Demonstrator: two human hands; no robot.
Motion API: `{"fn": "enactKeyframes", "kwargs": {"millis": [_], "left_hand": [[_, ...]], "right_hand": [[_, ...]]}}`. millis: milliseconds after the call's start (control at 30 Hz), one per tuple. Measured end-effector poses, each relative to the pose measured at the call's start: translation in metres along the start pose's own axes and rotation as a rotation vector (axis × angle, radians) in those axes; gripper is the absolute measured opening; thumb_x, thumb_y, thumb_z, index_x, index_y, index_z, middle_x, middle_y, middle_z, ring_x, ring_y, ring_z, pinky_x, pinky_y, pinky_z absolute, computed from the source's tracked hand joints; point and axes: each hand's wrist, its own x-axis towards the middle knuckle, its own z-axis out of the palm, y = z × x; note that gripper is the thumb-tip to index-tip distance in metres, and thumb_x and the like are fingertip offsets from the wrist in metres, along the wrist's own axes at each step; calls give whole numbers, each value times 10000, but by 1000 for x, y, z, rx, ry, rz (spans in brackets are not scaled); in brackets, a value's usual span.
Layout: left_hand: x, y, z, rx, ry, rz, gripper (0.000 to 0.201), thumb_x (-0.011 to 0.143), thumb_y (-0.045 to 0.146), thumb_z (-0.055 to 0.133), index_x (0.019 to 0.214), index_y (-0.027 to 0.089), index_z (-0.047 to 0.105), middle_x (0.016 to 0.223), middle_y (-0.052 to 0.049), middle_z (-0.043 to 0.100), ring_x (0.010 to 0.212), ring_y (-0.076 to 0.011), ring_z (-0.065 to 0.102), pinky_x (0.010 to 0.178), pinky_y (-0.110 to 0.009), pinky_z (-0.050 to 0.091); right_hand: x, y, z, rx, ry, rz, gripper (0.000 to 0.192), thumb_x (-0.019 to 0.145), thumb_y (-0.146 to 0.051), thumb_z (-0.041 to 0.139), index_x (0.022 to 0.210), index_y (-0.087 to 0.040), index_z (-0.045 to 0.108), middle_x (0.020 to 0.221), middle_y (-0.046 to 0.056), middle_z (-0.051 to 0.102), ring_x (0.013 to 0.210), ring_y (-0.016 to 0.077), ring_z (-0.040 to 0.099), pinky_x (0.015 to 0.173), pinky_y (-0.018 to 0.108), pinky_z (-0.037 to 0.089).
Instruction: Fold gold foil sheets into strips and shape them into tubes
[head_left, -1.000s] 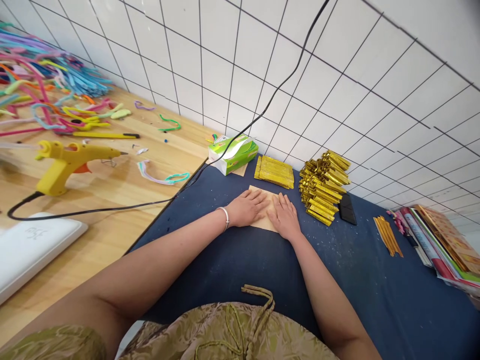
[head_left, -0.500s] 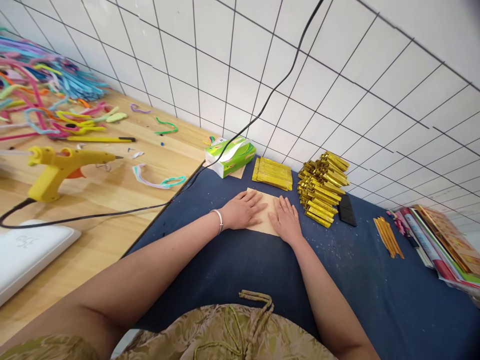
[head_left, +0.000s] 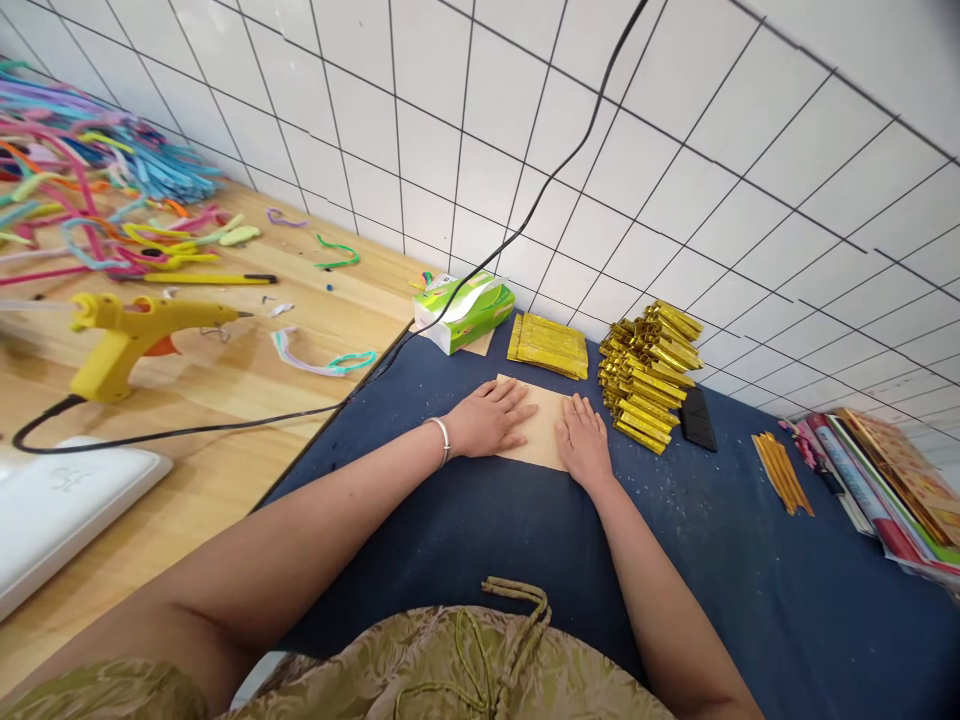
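Tan paper sheet (head_left: 546, 432) on navy cloth (head_left: 750, 580), shiny gold folded stack (head_left: 646, 375)

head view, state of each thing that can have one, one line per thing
left hand: flat, palm down on the tan sheet
right hand: flat, pressing the sheet's right side
tan sheet: lying flat on the blue cloth
glue gun: propped on its stand, corded
tissue pack: open, a tissue sticking out
gold foil pieces: stacked

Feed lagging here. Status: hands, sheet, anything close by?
Left hand and right hand flat on tan sheet, palms down. Sheet lies on blue cloth. Gold stack beside right hand, apart.
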Motion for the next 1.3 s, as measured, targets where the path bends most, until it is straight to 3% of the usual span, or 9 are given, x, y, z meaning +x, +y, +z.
{"fn": "enactKeyframes", "kwargs": {"millis": [167, 333, 500, 733, 933, 1067, 1300], "left_hand": [[1, -1, 1, -4, -12, -3, 600, 899, 594, 231, 1419, 299, 274, 1512, -61, 207, 1389, -280, 154, 1085, -442, 123], [0, 0, 0, -3, -3, -2, 602, 900, 594, 221, 1419, 293, 277, 1508, -65, 217, 1388, -282, 157, 1082, -444, 128], [0, 1, -2, 1, -5, -7, 603, 899, 594, 230, 1415, 287, 288, 1506, -69, 222, 1387, -278, 158, 1082, -442, 129], [-2, 6, -4, -2, 23, -34, 576, 909, 543, 261, 1392, 238, 338, 1479, -95, 286, 1381, -282, 174, 1079, -461, 136], [-2, 9, -11, -16, 16, -42, 471, 877, 411, 398, 1300, 219, 479, 1392, -96, 423, 1352, -292, 233, 1086, -462, 147], [-3, 7, -13, -16, 7, -36, 497, 869, 425, 410, 1314, 213, 472, 1367, -110, 455, 1325, -317, 265, 1083, -491, 141], [-5, -2, -8, -42, 5, -53, 635, 846, 514, 427, 1401, 220, 330, 1451, -103, 339, 1347, -285, 243, 1108, -454, 88]], "right_hand": [[4, 8, 4, 110, 51, 13, 487, 921, -292, 259, 1388, -178, 334, 1474, 85, 309, 1377, 197, 221, 1102, 415, 201], [7, 15, 3, 257, 183, 45, 467, 897, -236, 290, 1338, -146, 414, 1424, 94, 393, 1338, 185, 311, 1106, 394, 248], [1, -1, -8, 357, 287, -45, 454, 905, -263, 312, 1340, -180, 410, 1410, 77, 415, 1341, 184, 307, 1097, 419, 277], [-12, -53, -25, 420, 68, -196, 527, 912, -375, 344, 1398, -171, 326, 1456, 79, 343, 1366, 186, 262, 1112, 387, 261], [14, -84, -23, 599, -6, -237, 514, 925, -378, 293, 1410, -207, 301, 1455, 47, 351, 1347, 154, 301, 1105, 339, 273], [33, -91, -9, 496, 10, -214, 515, 937, -400, 266, 1378, -152, 361, 1453, 88, 348, 1366, 172, 257, 1124, 351, 218], [33, -83, -8, 299, -64, -276, 572, 941, -478, 207, 1438, -195, 225, 1519, 63, 192, 1404, 197, 130, 1127, 394, 170]]}}
